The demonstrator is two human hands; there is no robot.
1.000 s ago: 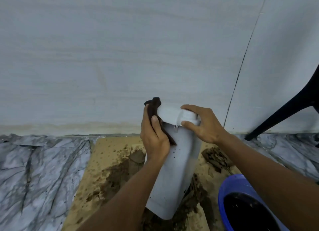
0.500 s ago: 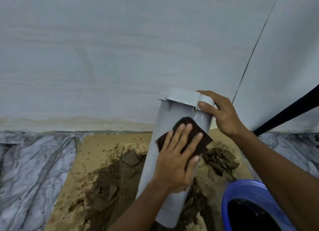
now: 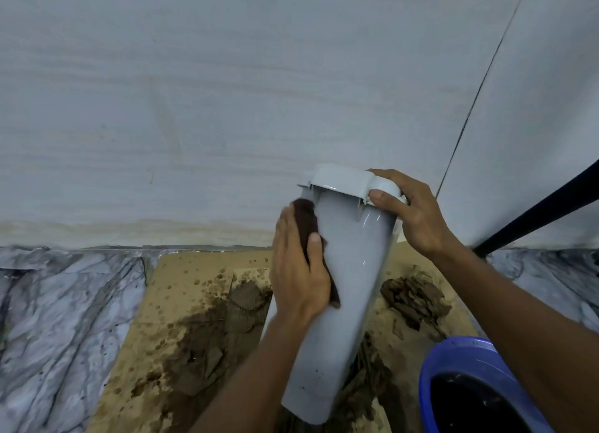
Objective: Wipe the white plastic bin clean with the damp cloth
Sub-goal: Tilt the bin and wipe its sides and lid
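Observation:
The white plastic bin (image 3: 343, 303) is tall and narrow and stands tilted on wet cardboard, its rim at the top near the wall. My right hand (image 3: 411, 212) grips the rim, thumb on the near side and fingers over the far edge. My left hand (image 3: 298, 270) presses a dark brown cloth (image 3: 308, 225) against the bin's left side, the fingers laid straight along the cloth and the thumb across its front. Most of the cloth is hidden under the palm.
Brown cardboard (image 3: 181, 303) soaked with dark water and bits of debris (image 3: 415, 300) lies under the bin. A blue bucket (image 3: 453, 361) of dark water sits at the lower right. A pale wall (image 3: 227, 108) rises behind, marble floor (image 3: 64, 319) at the left, a black chair leg (image 3: 534, 215) at the right.
My left hand slid the cloth from the bin's front face round to its upper left side. The right hand kept hold of the rim.

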